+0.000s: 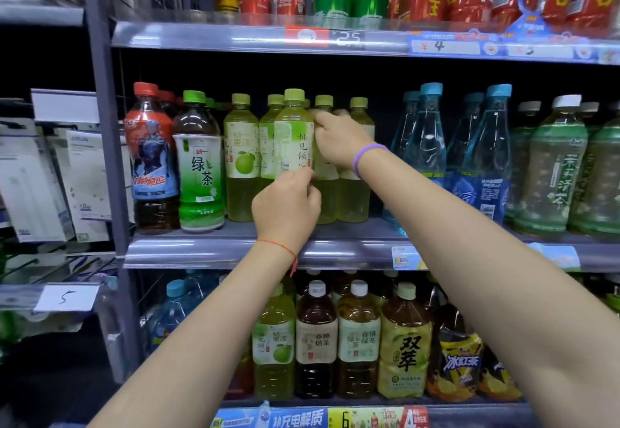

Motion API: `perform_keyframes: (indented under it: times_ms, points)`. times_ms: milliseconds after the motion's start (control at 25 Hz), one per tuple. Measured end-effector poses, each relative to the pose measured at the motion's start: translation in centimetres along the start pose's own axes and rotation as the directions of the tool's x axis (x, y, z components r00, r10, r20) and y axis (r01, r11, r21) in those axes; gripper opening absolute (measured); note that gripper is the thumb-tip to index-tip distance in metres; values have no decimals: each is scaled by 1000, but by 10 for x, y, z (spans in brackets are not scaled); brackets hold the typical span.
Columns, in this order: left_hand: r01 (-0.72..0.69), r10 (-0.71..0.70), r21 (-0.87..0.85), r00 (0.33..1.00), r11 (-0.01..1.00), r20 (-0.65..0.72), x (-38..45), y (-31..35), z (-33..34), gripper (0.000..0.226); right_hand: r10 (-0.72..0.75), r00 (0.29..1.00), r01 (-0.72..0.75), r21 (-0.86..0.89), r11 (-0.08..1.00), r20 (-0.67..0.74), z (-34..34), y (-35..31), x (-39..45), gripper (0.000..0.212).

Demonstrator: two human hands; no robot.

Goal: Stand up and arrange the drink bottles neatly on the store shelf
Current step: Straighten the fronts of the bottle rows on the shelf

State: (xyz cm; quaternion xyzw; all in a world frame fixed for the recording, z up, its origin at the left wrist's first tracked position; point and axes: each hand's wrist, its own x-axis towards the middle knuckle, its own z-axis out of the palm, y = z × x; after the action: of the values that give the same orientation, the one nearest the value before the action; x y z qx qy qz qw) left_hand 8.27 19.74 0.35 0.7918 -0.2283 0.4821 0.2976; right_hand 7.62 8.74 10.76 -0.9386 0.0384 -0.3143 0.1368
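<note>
Both gripping the pale green plastic pomelo-tea bottle (294, 135): left hand (286, 208) low, right hand (337, 137) high. Could easily knock neighbouring bottles if twisted carelessly.

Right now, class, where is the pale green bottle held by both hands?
Head view: the pale green bottle is mid-shelf, centre, among matching bottles, left hand below, right hand beside it.

Pomelo drink bottle (294, 135) upright at middle shelf (214, 253) front, left hand (285, 209) near its base, right hand (339, 139) at its right, green tea bottle (200, 162) left, water bottles (426, 139) right, cans (288, 3) above.
</note>
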Motion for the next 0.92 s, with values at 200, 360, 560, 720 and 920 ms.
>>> perform_keyframes:
  times_ms: [200,360,560,720,920]
  points:
    - [53,-47,-64,995,997,87,-6,2,-7,28,-72,966,52,-86,995,-250,-12,2,-7,30]
    - [-44,66,-295,996,955,65,-17,17,-4,47,-105,911,97,-40,995,-398,-28,9,-12,20]
    - [270,-21,-582,917,767,398,-14,51,12,89,-74,943,46,-93,995,-324,-58,13,-17,20]
    - [526,-158,-483,774,700,613,2,51,34,103,-21,972,-11,-135,991,-235,-70,21,-15,24]
    - [514,-139,-410,734,753,665,0,57,44,107,-53,972,6,-202,979,-228,-63,26,-18,30]
